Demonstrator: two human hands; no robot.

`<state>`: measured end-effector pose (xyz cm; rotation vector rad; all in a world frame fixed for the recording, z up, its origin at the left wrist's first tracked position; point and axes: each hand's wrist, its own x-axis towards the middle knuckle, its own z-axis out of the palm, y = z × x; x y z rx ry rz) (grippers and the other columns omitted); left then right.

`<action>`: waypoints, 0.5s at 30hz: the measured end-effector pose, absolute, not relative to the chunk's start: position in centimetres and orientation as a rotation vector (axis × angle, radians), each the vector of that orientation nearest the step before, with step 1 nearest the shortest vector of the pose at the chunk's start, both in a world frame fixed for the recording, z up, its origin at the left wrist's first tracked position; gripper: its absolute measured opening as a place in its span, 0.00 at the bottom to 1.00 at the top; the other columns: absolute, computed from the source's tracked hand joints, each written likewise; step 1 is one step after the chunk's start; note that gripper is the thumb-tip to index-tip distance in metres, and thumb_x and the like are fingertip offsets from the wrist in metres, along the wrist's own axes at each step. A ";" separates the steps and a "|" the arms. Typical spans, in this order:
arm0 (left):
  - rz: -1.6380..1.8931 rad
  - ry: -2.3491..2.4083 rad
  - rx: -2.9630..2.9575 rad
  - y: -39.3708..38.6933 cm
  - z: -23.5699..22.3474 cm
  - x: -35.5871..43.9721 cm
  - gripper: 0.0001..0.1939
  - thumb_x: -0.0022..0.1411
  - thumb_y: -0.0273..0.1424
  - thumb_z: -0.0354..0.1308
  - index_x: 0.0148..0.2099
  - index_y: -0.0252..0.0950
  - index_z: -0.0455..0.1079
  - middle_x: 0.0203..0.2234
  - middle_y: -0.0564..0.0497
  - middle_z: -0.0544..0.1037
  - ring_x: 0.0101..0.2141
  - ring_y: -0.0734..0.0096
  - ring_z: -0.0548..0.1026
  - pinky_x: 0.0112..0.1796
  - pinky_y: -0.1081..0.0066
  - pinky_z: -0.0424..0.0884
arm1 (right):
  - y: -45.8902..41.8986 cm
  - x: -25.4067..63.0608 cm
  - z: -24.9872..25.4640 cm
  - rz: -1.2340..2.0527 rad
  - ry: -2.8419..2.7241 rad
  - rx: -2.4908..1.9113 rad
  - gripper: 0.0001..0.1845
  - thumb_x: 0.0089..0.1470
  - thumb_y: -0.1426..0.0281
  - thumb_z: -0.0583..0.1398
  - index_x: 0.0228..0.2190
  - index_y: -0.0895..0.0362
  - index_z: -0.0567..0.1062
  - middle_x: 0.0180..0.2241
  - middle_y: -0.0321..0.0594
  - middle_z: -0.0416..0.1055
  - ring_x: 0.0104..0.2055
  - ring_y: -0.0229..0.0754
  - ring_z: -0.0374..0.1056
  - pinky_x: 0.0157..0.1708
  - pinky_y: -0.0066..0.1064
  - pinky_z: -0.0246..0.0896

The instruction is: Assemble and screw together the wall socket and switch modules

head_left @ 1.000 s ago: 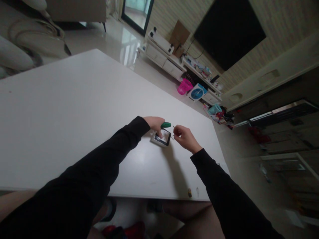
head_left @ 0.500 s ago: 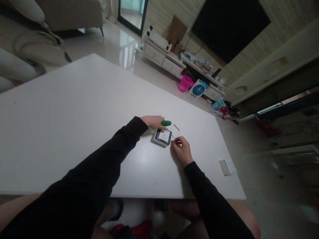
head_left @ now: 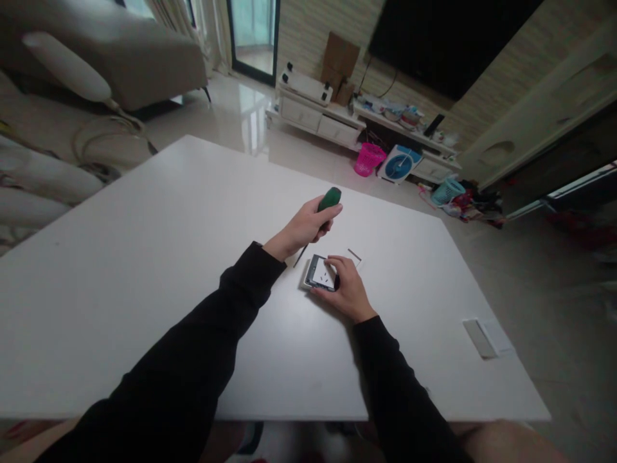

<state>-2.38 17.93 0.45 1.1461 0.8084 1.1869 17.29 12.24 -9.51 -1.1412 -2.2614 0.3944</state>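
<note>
My left hand (head_left: 311,222) is wrapped round the green handle of a screwdriver (head_left: 330,199). Its thin shaft points down toward the table, to the left of a wall socket (head_left: 324,274). The socket has a white slotted face in a dark frame on a white base, and it lies on the table. Thumb and fingers of my right hand (head_left: 346,286) grip the socket at its right side and near edge. Just behind that hand lies a thin white frame (head_left: 355,255), partly hidden by the fingers.
The white table (head_left: 193,276) spans the view. Near its right edge lie flat grey and white pieces (head_left: 481,339). Beyond the table stand a low white cabinet (head_left: 308,116), a pink basket (head_left: 369,159), a blue fan (head_left: 399,164) and a sofa (head_left: 144,58).
My left hand has raised the screwdriver, turning its shaft downward. My right hand has moved from beside the socket onto it and gripped it. The camera view has shifted.
</note>
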 end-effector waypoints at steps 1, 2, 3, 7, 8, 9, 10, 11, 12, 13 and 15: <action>1.209 0.810 1.105 18.0 0.4 -2.3 0.15 0.67 0.41 0.62 0.37 0.39 0.60 0.21 0.60 0.65 0.15 0.83 0.59 0.16 0.79 0.47 | 12.5 17.3 -9.5 0.405 -2.257 -1.130 0.35 0.48 0.55 0.74 0.53 0.51 0.72 0.54 0.52 0.72 0.58 0.59 0.67 0.58 0.54 0.65; 1.226 0.808 1.065 18.0 0.4 -2.2 0.16 0.66 0.43 0.62 0.37 0.39 0.60 0.20 0.61 0.65 0.15 0.84 0.59 0.16 0.80 0.47 | 12.7 17.4 -9.6 0.420 -2.252 -1.119 0.35 0.47 0.54 0.75 0.54 0.51 0.72 0.54 0.51 0.72 0.58 0.59 0.67 0.58 0.54 0.65; 1.240 0.801 1.033 18.1 0.3 -2.2 0.17 0.66 0.44 0.62 0.38 0.39 0.60 0.20 0.61 0.65 0.15 0.84 0.59 0.15 0.80 0.48 | 12.8 17.5 -9.7 0.437 -2.248 -1.106 0.36 0.48 0.54 0.74 0.54 0.50 0.72 0.54 0.51 0.72 0.58 0.59 0.67 0.58 0.54 0.65; 1.271 0.746 1.007 18.0 0.2 -2.1 0.15 0.69 0.45 0.58 0.40 0.39 0.61 0.21 0.60 0.67 0.16 0.83 0.62 0.16 0.81 0.52 | 13.1 18.4 -10.0 0.521 -2.248 -1.028 0.35 0.50 0.54 0.73 0.55 0.50 0.72 0.57 0.50 0.71 0.60 0.58 0.66 0.60 0.54 0.64; 1.282 0.731 1.015 17.9 0.2 -2.0 0.15 0.69 0.45 0.57 0.41 0.39 0.62 0.22 0.60 0.66 0.17 0.82 0.63 0.16 0.81 0.53 | 13.1 18.6 -10.0 0.538 -2.244 -1.012 0.34 0.50 0.54 0.73 0.55 0.50 0.72 0.57 0.50 0.71 0.60 0.57 0.66 0.59 0.54 0.64; 1.295 0.715 1.021 17.8 0.3 -1.9 0.16 0.70 0.46 0.57 0.42 0.39 0.63 0.22 0.60 0.66 0.17 0.82 0.63 0.16 0.81 0.53 | 13.1 18.7 -9.9 0.556 -2.238 -1.004 0.34 0.50 0.54 0.73 0.55 0.50 0.72 0.57 0.50 0.71 0.60 0.57 0.66 0.59 0.53 0.64; 1.306 0.702 1.022 17.7 0.3 -1.8 0.17 0.70 0.48 0.56 0.43 0.39 0.64 0.22 0.60 0.66 0.17 0.82 0.63 0.16 0.81 0.54 | 13.1 18.7 -9.9 0.571 -2.230 -1.003 0.34 0.50 0.54 0.74 0.54 0.50 0.73 0.56 0.50 0.71 0.60 0.57 0.66 0.59 0.53 0.64; 1.315 0.693 1.021 17.6 0.3 -1.6 0.18 0.70 0.50 0.56 0.44 0.39 0.64 0.22 0.60 0.66 0.17 0.81 0.63 0.16 0.80 0.54 | 13.1 18.8 -9.8 0.585 -2.224 -1.006 0.34 0.49 0.54 0.74 0.54 0.49 0.73 0.56 0.49 0.72 0.60 0.58 0.66 0.59 0.54 0.64; 1.322 0.690 1.017 17.5 0.3 -1.5 0.20 0.70 0.52 0.55 0.44 0.39 0.64 0.22 0.60 0.65 0.17 0.81 0.64 0.17 0.80 0.55 | 13.2 18.7 -9.8 0.598 -2.220 -1.010 0.34 0.48 0.54 0.74 0.54 0.49 0.74 0.56 0.49 0.72 0.60 0.58 0.66 0.59 0.54 0.64; 1.327 0.692 1.013 17.4 0.3 -1.3 0.22 0.69 0.54 0.55 0.45 0.39 0.64 0.22 0.60 0.65 0.18 0.81 0.64 0.17 0.80 0.55 | 13.2 18.7 -9.7 0.610 -2.218 -1.012 0.34 0.47 0.54 0.75 0.54 0.48 0.74 0.56 0.49 0.72 0.60 0.58 0.66 0.59 0.55 0.64; 1.333 0.696 1.009 17.3 0.2 -1.1 0.24 0.69 0.57 0.54 0.44 0.40 0.64 0.22 0.60 0.65 0.17 0.80 0.64 0.17 0.80 0.55 | 13.3 18.6 -9.6 0.625 -2.215 -1.010 0.36 0.46 0.54 0.76 0.54 0.48 0.74 0.56 0.48 0.72 0.60 0.59 0.66 0.59 0.54 0.63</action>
